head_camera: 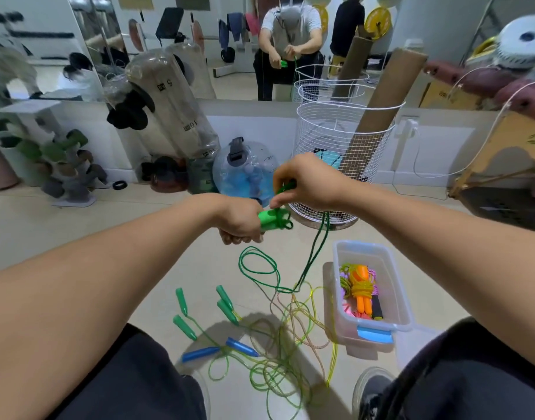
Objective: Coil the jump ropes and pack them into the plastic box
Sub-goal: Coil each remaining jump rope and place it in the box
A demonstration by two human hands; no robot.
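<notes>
The left hand grips the bright green handles while the right hand pinches the dark green cord, which looks light, limp and springy, so it likely handles best pinched close to the handles, left of the plastic box.

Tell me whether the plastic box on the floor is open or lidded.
Open. The plastic box has no lid on top, and a coiled orange-handled rope lies visible inside it.
</notes>
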